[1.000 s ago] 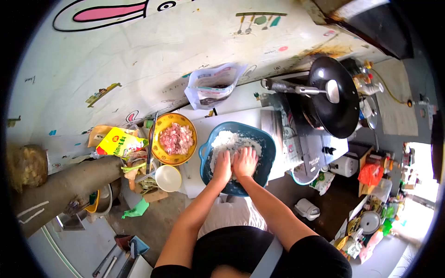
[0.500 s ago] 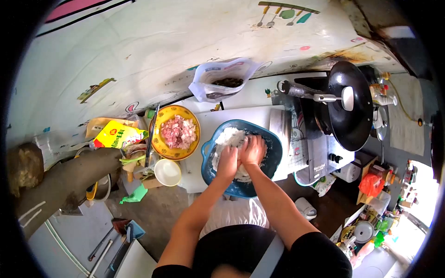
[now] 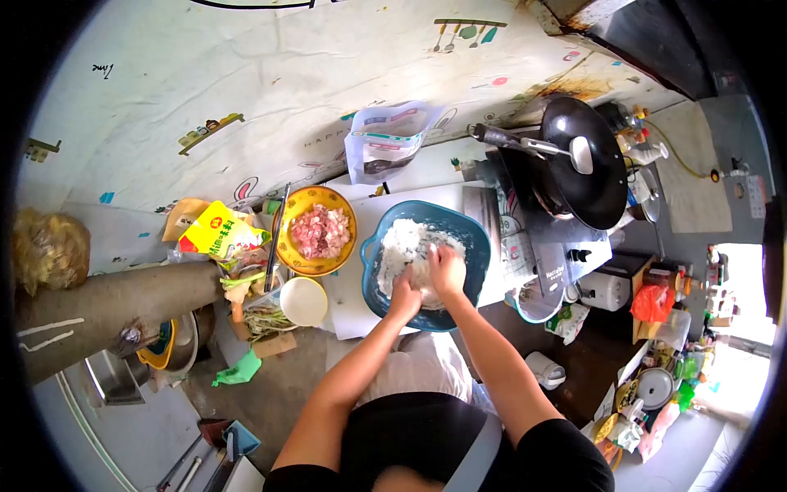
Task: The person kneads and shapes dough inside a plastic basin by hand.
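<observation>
A blue basin (image 3: 479, 283) holds a white, crumbly flour dough (image 3: 403, 244). Down in it, my left hand (image 3: 405, 297) is closed with its fingers curled into the dough at the near side. Just to its right, my right hand (image 3: 447, 270) is also closed on the dough, its fingertips partly hidden. The two hands are close together. Left of the basin stands a yellow patterned bowl (image 3: 351, 216) with chopped pink and white meat (image 3: 321, 231) in it. A small white bowl (image 3: 304, 302) sits nearer to me.
Under the basin lies a white board (image 3: 348, 316), with a cleaver (image 3: 482, 215) at its right. A black wok (image 3: 602, 193) with a spatula (image 3: 580, 154) is on the stove to the right. Chopsticks (image 3: 279, 234), a yellow seasoning packet (image 3: 223, 232) and an opened bag (image 3: 389, 143) stand around.
My hands have come slightly apart and sit lower in the basin, and more of the dough shows. The whole view has shifted with my head.
</observation>
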A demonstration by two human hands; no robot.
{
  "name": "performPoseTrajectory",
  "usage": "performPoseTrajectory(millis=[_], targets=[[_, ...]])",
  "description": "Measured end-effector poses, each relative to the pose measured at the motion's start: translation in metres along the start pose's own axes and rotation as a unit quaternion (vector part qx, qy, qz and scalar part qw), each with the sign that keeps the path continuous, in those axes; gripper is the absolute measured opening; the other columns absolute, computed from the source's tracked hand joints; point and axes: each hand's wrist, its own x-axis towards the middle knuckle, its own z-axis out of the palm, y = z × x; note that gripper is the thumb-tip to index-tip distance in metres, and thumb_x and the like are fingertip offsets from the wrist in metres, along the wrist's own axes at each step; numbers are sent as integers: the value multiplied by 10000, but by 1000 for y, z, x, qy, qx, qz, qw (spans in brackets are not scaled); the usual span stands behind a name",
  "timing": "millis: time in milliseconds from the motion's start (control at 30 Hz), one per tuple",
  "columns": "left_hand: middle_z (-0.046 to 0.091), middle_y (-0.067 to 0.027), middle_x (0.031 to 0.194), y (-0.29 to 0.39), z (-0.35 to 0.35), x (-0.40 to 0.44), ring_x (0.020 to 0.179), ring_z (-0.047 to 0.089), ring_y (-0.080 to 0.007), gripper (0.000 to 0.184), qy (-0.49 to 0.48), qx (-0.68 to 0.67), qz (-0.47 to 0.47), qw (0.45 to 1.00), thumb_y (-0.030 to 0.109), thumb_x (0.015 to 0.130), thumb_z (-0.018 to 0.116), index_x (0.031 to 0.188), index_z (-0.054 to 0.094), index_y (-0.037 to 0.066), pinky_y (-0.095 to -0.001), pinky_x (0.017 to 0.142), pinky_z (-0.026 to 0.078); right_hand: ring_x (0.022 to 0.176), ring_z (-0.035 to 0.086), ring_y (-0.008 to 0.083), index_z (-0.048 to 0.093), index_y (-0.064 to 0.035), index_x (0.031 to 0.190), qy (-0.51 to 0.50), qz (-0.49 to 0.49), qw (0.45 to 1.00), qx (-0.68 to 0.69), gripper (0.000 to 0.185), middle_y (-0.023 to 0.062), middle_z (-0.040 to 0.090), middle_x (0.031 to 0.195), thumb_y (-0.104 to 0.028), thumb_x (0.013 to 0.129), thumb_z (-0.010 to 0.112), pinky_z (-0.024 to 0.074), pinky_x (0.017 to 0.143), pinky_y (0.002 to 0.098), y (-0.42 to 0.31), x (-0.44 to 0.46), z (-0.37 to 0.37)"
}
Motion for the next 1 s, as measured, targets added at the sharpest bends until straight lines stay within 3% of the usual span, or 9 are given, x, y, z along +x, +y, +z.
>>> performPoseTrajectory(millis=[33,67,167,433,467,567,767,867,1000], targets=[[574,-174,981,-7,-1,4,914,555,-250,470,-44,-68,-22,997,56,813,512,1263,420,-42,-335,800,448,700,565,384,525,-15,673,7,-17,1000,-2,345,186,561,742,-301,865,536,435,599,461,-2,-10,-2],[608,-180,920,-17,11,4,872,577,-284,306,31,-212,-47,976,-25,768,480,1069,531,-50,-343,803,447,673,554,384,523,-24,687,29,-44,999,12,286,175,541,725,-262,845,549,437,586,460,-5,-24,-2],[606,-149,956,-2,9,-1,899,567,-224,248,92,-246,-109,959,2,810,460,1040,546,-32,-309,796,446,671,580,346,563,-61,786,34,-132,991,-19,138,136,572,760,-199,785,572,469,595,433,-2,-53,7],[617,-133,813,8,0,3,816,579,-206,336,86,-211,-77,971,192,896,333,859,591,-21,-334,765,449,788,522,289,564,-96,811,68,-154,977,-132,138,98,529,850,-226,769,582,426,684,415,-2,-33,26],[614,-161,749,21,-5,2,785,594,-265,367,96,-149,-45,983,192,893,311,811,585,-37,-368,740,446,803,513,289,564,-97,819,60,-151,977,-139,150,97,527,861,-237,769,581,419,699,422,0,-31,28],[602,-202,741,17,0,11,775,589,-329,371,110,-146,29,983,194,896,296,798,561,-46,-399,716,435,868,500,310,567,-90,869,37,-97,983,-151,226,112,517,898,-284,755,587,396,763,455,10,-18,37],[589,-282,823,15,3,25,815,561,-425,412,42,-19,-34,998,242,932,325,965,575,-83,-453,774,430,980,471,336,542,-84,938,101,74,980,-156,288,123,509,1006,-280,735,594,373,815,471,14,17,43],[556,-323,994,4,12,22,965,516,-431,466,56,23,-52,997,279,943,331,1140,509,-104,-457,869,398,926,507,333,569,-60,877,66,52,987,-136,208,131,558,940,-256,820,530,385,814,454,23,26,45],[541,-321,1034,9,22,9,1012,489,-423,437,123,-17,-57,991,277,943,336,1115,514,-83,-446,889,380,828,537,344,588,-44,797,81,-8,991,-105,226,145,582,844,-224,874,476,415,771,436,25,28,44]])
